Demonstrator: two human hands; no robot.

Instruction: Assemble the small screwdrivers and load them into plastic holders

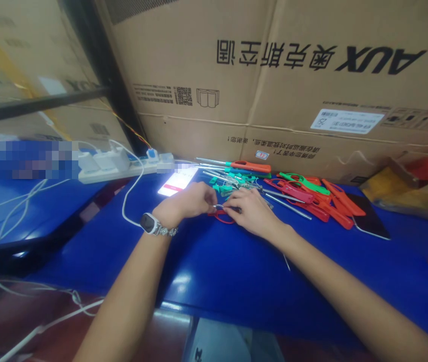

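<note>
My left hand (197, 199), with a watch (149, 222) on its wrist, is pinched close over the blue table. Facing it, my right hand (254, 211) pinches too, the fingertips almost meeting. Between them shows a thin pale wire (219, 206), bent in a small loop. Just below the fingertips lies a red lighter handle (224, 217), partly covered by my right hand. Beyond the hands is a heap of green plastic parts (232, 178) and thin metal tubes. A thin rod (286, 262) pokes out under my right forearm.
Several red and orange lighter handles (321, 206) lie right of the heap, beside a dark flat device (374, 221). A lit phone (178, 181) and a power strip (119, 170) with cables are on the left. A large cardboard box (198, 130) stands behind the blue table (236, 271).
</note>
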